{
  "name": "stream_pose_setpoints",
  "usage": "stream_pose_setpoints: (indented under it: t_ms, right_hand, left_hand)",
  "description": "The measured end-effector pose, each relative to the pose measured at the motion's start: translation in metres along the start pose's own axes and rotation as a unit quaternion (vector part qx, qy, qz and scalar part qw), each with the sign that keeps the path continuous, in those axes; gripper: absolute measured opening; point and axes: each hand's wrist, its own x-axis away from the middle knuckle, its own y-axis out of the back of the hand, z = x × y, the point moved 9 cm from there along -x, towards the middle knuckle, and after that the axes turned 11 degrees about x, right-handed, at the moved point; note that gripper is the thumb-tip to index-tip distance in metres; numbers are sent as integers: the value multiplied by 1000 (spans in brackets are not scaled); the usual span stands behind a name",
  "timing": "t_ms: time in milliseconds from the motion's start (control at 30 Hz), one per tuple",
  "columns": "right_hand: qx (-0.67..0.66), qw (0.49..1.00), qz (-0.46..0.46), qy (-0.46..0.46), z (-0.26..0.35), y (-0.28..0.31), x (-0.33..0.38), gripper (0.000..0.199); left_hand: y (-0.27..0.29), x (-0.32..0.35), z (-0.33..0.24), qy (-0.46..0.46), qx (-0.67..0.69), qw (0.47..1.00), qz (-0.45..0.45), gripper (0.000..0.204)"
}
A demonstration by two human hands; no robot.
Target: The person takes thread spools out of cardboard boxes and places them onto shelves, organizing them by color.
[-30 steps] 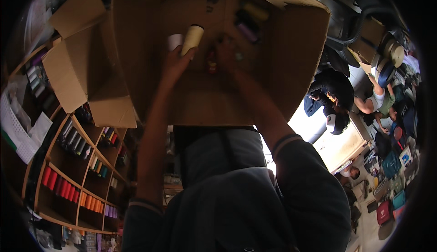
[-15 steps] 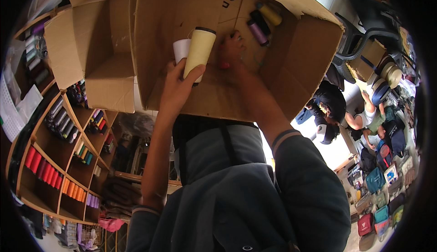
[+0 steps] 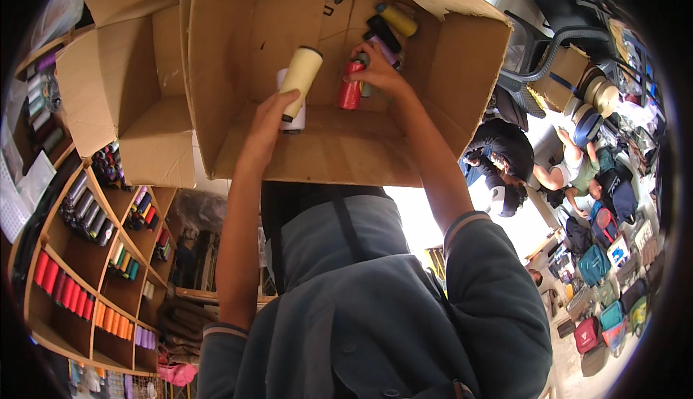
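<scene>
Both my hands are inside a large open cardboard box (image 3: 346,150). My left hand (image 3: 273,116) is closed around a pale yellow thread cone (image 3: 302,78), held tilted. A white thread cone (image 3: 294,119) shows partly behind it; whether the same hand grips it too, I cannot tell. My right hand (image 3: 377,71) pinches a red thread spool (image 3: 350,89) near its top. Just beyond that hand lie a purple spool (image 3: 386,51), a black spool (image 3: 382,32) and a yellow spool (image 3: 397,19). A greenish spool is mostly hidden behind my right fingers.
To the left stands a second open cardboard box (image 3: 155,125). Below it a wooden shelf (image 3: 83,273) holds rows of coloured spools. A dark chair (image 3: 556,45) is at the upper right. Two people (image 3: 505,161) are at the right, near several bags (image 3: 592,273).
My right hand has lifted the red spool into clear view from the box's bottom. The left hand still holds the pale yellow cone, now more tilted. The view has shifted, moving the box leftward.
</scene>
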Motion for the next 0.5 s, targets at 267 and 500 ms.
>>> stream_pose_setpoints:
  t_ms: [267, 500]
  right_hand:
    - [-554, 813, 158, 81, 116, 21, 81, 55]
    - [-533, 822, 167, 108, 194, 25, 120, 66]
  left_hand:
    - [-30, 20, -21, -58, 261, 953, 142, 39]
    - [-21, 100, -41, -147, 264, 929, 215, 43]
